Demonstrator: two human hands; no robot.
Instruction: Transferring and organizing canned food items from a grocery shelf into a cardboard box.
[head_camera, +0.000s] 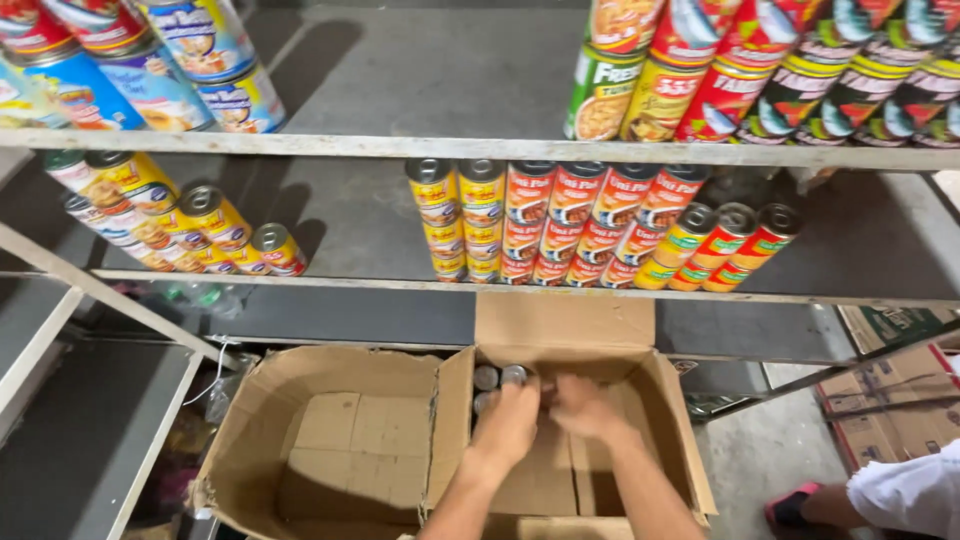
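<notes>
Both my hands reach down into an open cardboard box (672, 420) on the floor under the shelves. My left hand (508, 420) is closed over tins at the box's far left corner, where two silver can tops (498, 378) show beside it. My right hand (580, 405) lies next to it, fingers curled toward the same cans; what it grips is hidden by the hand. Left of this box stands a second open cardboard box (262, 410) with nothing in it.
Metal shelves (480, 148) above hold stacked tins: orange and yellow cans (560, 222) in the middle, yellow cans (200, 225) at left, more on the top shelf. Another person's foot in a pink sandal (795, 505) and white sleeve (905, 495) are at right, near flat cartons (890, 395).
</notes>
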